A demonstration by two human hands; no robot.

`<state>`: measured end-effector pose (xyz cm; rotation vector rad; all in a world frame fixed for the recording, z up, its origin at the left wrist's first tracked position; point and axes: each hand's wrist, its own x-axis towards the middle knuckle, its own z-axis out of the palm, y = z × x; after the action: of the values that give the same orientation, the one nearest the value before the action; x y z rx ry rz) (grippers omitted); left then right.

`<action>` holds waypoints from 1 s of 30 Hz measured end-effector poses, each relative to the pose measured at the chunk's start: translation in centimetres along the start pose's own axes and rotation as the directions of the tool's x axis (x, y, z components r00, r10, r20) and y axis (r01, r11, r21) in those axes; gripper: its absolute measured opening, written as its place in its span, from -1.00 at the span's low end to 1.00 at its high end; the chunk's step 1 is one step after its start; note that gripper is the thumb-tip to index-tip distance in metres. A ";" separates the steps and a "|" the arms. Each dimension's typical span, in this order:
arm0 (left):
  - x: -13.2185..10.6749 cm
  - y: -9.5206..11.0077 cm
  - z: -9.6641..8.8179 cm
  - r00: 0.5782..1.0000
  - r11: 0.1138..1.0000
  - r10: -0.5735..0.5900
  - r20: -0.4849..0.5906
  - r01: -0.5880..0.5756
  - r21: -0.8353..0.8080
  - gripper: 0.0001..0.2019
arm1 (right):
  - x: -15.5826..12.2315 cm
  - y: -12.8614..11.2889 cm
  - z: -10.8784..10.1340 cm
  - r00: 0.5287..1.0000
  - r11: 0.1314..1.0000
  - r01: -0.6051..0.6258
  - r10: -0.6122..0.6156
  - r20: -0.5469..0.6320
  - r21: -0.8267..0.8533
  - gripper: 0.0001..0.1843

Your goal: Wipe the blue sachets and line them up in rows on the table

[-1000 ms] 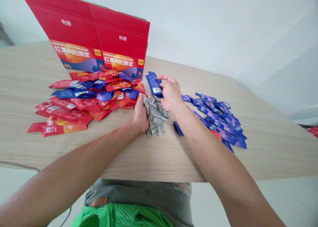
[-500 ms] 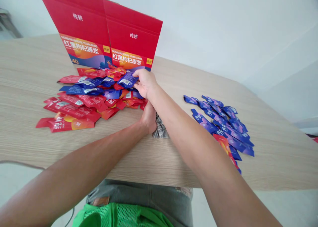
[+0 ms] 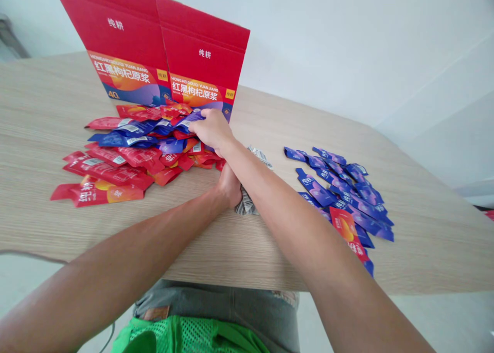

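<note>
Right hand (image 3: 214,129): pinched blue pouch (image 3: 190,120); red carton (image 3: 204,59) stood behind. Left hand (image 3: 230,186): touched striped cloth (image 3: 247,206), grip hidden by right forearm (image 3: 280,206).

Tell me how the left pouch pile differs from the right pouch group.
The left pile mixes red and blue; the right group shows mostly blue, with one red pouch visible. The left pile lies in front of the red box; the right group lies well apart from it. Both are overlapping pouches on the table.
</note>
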<state>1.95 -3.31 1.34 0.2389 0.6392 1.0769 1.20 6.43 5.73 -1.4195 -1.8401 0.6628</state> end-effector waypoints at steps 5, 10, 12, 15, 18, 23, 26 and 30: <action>-0.4 0.1 0.4 0.998 0.999 0.035 -0.055 -0.034 0.014 -0.68 | -0.5 0.0 -0.1 0.997 0.965 0.077 -0.069 0.043 -0.250 -0.67; -0.1 -0.1 0.0 0.997 0.999 0.042 -0.067 -0.043 -0.006 -0.72 | -0.9 0.1 0.0 0.995 0.918 0.098 -0.081 0.061 -0.385 -0.62; -0.1 -0.2 -0.2 0.997 0.998 0.056 -0.048 -0.056 -0.006 -0.74 | -1.1 0.1 0.1 0.994 0.899 0.106 -0.089 0.060 -0.425 -0.62; -0.2 -0.2 -0.2 0.996 0.997 0.078 -0.045 -0.078 -0.005 -0.73 | -1.5 0.1 0.2 0.994 0.881 0.112 -0.095 0.059 -0.459 -0.59; -0.5 -0.1 0.0 0.996 0.997 0.076 -0.040 -0.076 0.007 -0.70 | -2.2 -0.1 -0.1 0.994 0.872 0.107 -0.086 0.066 -0.478 -0.54; -0.9 0.0 0.3 0.998 0.999 0.053 -0.017 -0.053 -0.004 -0.71 | -4.0 -0.8 -0.8 0.993 0.844 0.118 -0.084 0.088 -0.523 -0.50; -0.7 0.1 0.3 0.996 0.994 0.091 -0.007 -0.092 -0.054 -0.72 | -5.0 -1.1 -1.0 0.990 0.820 0.127 -0.066 0.128 -0.558 -0.51; -0.1 -0.2 -0.2 0.998 0.994 0.061 0.030 -0.058 -0.093 -0.72 | -6.0 -1.3 -1.1 0.983 0.807 0.148 -0.058 0.172 -0.571 -0.60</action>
<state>1.93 -3.51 1.10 0.1959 0.5541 1.1549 2.21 0.23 6.03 -1.6598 -2.3509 0.1351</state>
